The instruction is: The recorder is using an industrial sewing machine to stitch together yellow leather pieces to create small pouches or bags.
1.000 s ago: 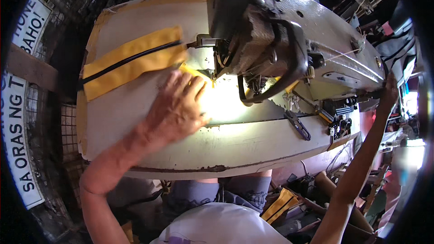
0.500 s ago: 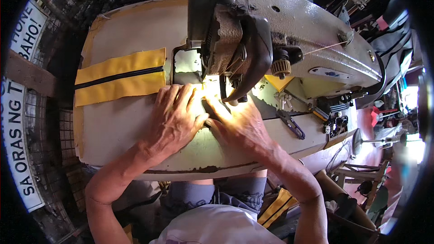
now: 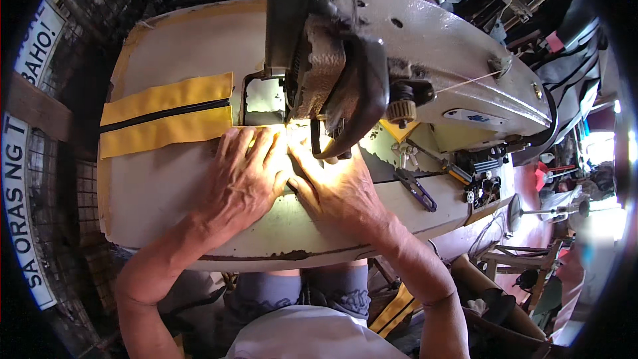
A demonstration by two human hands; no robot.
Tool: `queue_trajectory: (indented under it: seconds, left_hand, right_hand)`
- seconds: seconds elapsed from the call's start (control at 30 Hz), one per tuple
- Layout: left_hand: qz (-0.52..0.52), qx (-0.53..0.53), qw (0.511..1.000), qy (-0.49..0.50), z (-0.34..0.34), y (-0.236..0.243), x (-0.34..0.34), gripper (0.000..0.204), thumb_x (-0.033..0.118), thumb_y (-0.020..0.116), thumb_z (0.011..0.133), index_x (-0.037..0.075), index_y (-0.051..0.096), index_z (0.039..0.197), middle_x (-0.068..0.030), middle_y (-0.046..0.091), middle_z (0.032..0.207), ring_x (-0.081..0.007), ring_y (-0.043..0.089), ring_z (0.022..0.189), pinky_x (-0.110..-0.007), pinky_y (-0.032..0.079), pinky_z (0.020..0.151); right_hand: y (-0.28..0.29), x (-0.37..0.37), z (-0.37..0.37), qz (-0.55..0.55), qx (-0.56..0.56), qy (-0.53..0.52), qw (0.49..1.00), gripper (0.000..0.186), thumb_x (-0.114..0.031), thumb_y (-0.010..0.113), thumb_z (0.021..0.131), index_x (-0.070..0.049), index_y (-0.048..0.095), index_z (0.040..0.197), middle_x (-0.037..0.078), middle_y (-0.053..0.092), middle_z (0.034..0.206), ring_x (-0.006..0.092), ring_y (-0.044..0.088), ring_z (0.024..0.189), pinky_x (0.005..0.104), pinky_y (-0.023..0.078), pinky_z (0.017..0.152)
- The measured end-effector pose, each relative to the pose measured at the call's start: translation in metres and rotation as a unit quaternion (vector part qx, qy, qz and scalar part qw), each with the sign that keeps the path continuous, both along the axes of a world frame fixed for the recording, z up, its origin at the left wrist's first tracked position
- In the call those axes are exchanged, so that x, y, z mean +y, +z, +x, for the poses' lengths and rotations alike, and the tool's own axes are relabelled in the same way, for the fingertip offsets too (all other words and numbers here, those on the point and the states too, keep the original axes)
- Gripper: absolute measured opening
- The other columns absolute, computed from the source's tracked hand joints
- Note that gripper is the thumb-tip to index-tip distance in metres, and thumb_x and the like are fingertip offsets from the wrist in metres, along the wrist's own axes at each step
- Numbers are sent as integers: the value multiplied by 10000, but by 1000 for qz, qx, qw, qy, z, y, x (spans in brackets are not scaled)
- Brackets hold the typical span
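Observation:
My left hand (image 3: 247, 169) rests on the sewing machine bed with its fingers stretched out and fingertips on a yellow fabric strip (image 3: 260, 127), of which only a thin edge shows. My right hand (image 3: 337, 183) lies close beside it, index finger and thumb apart, its other fingers partly hidden behind the machine head. Both thumbs come close together over something dark. The fabric under the needle area is washed out by the bright lamp. The sewing machine (image 3: 425, 43) stands over my hands. Left of them lies a yellow fabric piece with a black zipper (image 3: 166, 114) along its middle.
On the right of the bed lie purple-handled thread snips (image 3: 416, 190), a yellow-and-black tool (image 3: 457, 173), small metal parts (image 3: 404, 154) and a yellow scrap (image 3: 399, 131). Another yellow piece with a black stripe (image 3: 397, 309) is below the table. A fan (image 3: 517, 213) stands farther right.
The whole view has shifted, so the machine and table appear slightly farther left. My hands keep nearly the same place on the fabric by the needle.

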State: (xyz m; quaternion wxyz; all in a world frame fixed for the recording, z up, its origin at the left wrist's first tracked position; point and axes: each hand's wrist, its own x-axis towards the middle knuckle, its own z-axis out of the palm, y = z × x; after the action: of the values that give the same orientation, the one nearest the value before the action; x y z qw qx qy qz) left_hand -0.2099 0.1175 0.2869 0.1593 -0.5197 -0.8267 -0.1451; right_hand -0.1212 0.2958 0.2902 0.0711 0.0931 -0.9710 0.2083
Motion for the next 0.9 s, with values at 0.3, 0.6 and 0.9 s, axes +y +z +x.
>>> queue_trajectory:
  seconds: [0.3, 0.6, 0.9]
  left_hand:
    - [7, -25, 999, 21, -9, -1, 1, 406, 176, 717, 791, -14, 628, 1139, -134, 564, 1183, -292, 518, 1114, -454, 415, 1001]
    - [47, -24, 998, -26, -18, -13, 1, 285, 143, 677, 812, -12, 693, 1050, -154, 586, 1240, -317, 535, 1192, -465, 427, 1052]
    - [59, -50, 996, -41, -22, -26, -3, 378, 176, 644, 879, -6, 637, 1210, -177, 569, 1332, -344, 494, 1316, -499, 367, 1151]
  right_hand:
    - [80, 126, 131, 6, 113, -334, 936, 417, -160, 780, 877, -61, 677, 1269, 133, 630, 1345, 291, 564, 1290, 418, 448, 1097]
    - [181, 325, 102, 103, 226, -360, 899, 348, -305, 593, 1037, -59, 690, 1263, 109, 678, 1278, 236, 653, 1153, 373, 490, 1015]
    - [175, 565, 120, -181, 116, -356, 909, 448, -332, 532, 1037, -15, 598, 1346, 152, 610, 1266, 265, 582, 1192, 398, 448, 1031]
